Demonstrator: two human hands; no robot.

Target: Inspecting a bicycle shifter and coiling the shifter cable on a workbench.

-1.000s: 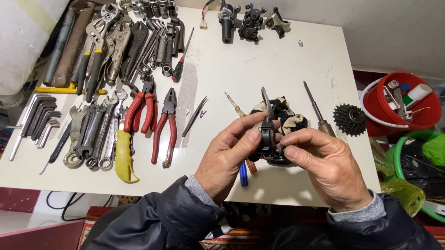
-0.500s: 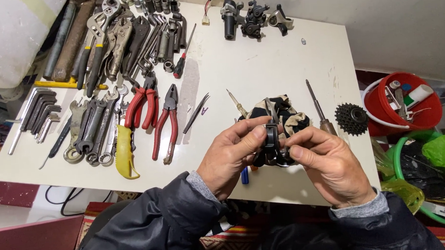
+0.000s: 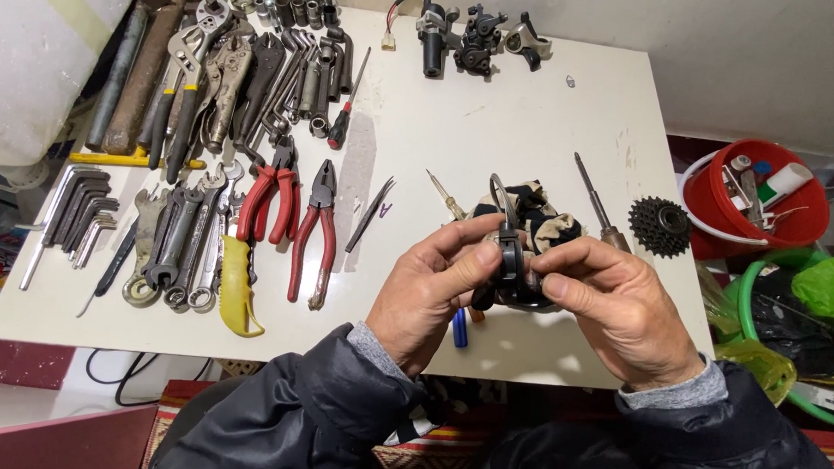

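The table [image 3: 523, 101] is white with faint grey smudges. The part [image 3: 510, 259] held in both hands is black, and the rag [image 3: 541, 223] behind it is patched black and cream. Two pliers [image 3: 291, 211] have red handles; next to them lies a yellow handle [image 3: 236, 292]. The wrenches [image 3: 173, 252] are dull silver. The gear cluster [image 3: 659, 226] is dark grey. The bucket [image 3: 712, 206] is red with a white rim, and beside it sits a bright green bag [image 3: 830, 285]. Both sleeves [image 3: 294, 424] are black with grey cuffs. A small blue item [image 3: 459, 327] shows under the left hand [image 3: 428, 294].
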